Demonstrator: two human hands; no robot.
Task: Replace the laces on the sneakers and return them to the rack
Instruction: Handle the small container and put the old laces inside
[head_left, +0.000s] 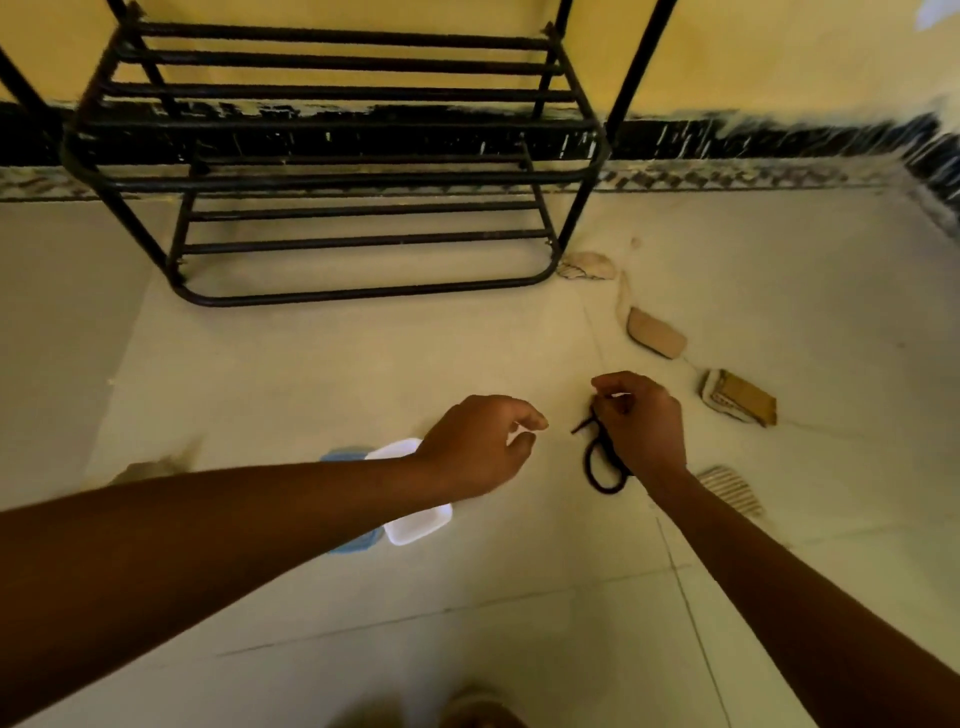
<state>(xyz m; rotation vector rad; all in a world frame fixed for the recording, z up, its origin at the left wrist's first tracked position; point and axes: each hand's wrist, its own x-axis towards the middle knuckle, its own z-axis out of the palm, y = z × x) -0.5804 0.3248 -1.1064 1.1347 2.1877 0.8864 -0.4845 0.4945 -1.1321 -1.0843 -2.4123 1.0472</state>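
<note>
Head view, looking down at a pale tiled floor (467, 597). Right hand (644, 426): fingers curled, thumb and fingertips pinching a black lace (603, 488) near its top. The lace hangs below the hand in a loop, with one short free end sticking out toward the left hand. Whether the loop touches the floor cannot be told. Left hand (478, 447): just beside the right, apart from the lace, fingers loosely curled, nothing in it. Under the left wrist sits a white container (421, 525), with a blue lid (348, 457) touching its left side (both partly hidden by the forearm). Black metal rack (332, 179) stands farther off against a yellow wall (753, 52), its barred shelves bare. Right of the hands, on the floor: several cardboard scraps (655, 333), one corrugated piece (730, 488) near the right forearm.
</note>
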